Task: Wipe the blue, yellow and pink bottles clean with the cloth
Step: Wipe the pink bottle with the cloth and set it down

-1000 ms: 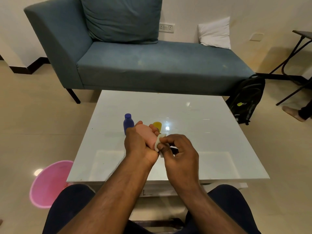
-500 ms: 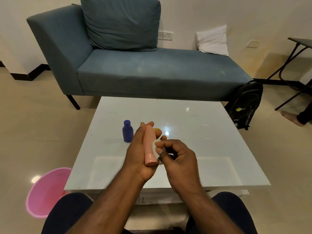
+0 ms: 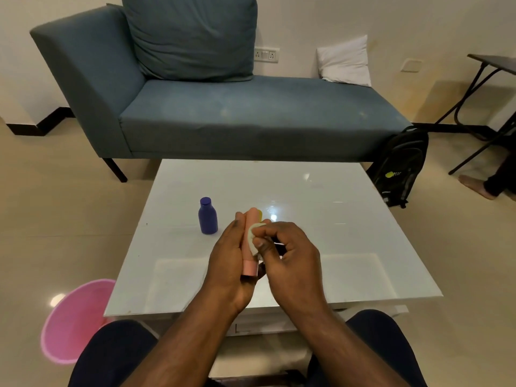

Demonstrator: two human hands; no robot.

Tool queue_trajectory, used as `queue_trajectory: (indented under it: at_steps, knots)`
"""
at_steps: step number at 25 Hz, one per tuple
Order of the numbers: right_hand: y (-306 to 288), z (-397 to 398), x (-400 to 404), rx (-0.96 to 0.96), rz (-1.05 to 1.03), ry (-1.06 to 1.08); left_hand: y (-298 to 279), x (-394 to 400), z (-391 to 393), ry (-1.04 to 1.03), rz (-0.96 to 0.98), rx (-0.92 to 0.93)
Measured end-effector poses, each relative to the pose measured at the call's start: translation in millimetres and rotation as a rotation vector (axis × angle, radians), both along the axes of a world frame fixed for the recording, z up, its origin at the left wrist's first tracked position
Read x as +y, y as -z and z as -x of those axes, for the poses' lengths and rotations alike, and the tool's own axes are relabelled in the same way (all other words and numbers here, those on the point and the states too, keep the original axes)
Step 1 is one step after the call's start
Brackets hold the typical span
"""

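Pink bottle [image 3: 249, 243] in your left hand [image 3: 227, 263], grasped above desk [image 3: 349, 233]; your right hand [image 3: 282, 251] pinches cloth [image 3: 253, 238] against it. Wipe under way. Blue bottle [image 3: 207, 216] stands on desk; yellow bottle [image 3: 260, 215] mostly hidden behind; whether either is wiped, cannot tell.

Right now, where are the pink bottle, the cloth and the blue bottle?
pink bottle [image 3: 249, 248]: head view, middle of its body.
cloth [image 3: 252, 238]: head view, folded pad against the bottle.
blue bottle [image 3: 208, 219]: head view, its body.

The yellow bottle [image 3: 260, 214] shows only a sliver behind the pink bottle [image 3: 249, 244]; the cloth [image 3: 253, 238] is mostly hidden by fingers.
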State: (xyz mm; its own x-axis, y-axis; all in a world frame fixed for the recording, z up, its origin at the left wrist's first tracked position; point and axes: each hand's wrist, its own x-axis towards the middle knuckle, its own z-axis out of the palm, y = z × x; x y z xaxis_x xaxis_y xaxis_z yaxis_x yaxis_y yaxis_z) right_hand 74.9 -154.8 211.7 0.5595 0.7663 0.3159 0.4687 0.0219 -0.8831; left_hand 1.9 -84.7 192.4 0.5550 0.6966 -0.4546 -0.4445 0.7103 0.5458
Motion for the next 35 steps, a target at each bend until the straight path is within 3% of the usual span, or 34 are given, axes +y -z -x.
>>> queue_trajectory:
  at_steps: [6,10,17,24,35]
  knots:
    - [12.2,8.6,-16.4,-0.201,0.061,-0.083,13.0,-3.0,6.1,0.073,0.057,-0.014]
    - [4.8,-14.2,2.3,-0.172,0.089,0.009,11.6,-14.9,7.5,0.131,0.014,0.083]
    - [23.9,12.5,-23.8,-0.305,0.175,-0.13,14.8,-8.3,9.2,0.033,0.096,0.158]
    - [18.2,-13.6,2.6,-0.113,0.113,0.037,9.4,-15.0,8.4,0.04,-0.027,0.168]
    - [10.0,-20.8,4.5,-0.018,0.068,0.082,10.5,-14.1,0.8,0.02,0.048,0.084]
